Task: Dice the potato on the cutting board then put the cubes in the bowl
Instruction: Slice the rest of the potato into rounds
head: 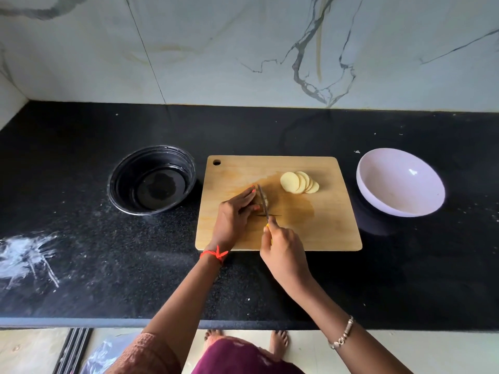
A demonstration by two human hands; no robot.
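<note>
The right hand [283, 247] is curled round the yellow handle of the knife [263, 203], its blade down in the potato [266, 201] at mid-board. The left hand [236, 211] pinches that uncut end, fingertips just beside the blade, so a slip could nick them. Thin, pale slices [298, 182] lie fanned on the cutting board [324, 225], and the white bowl [399, 182] stands to the right.

Single wide-angle head view: you look steeply down from above the counter [405, 265], facing the marble wall [216, 49]; the cutting board [310, 225] sits central and near, your feet [279, 344] at the lower edge.
</note>
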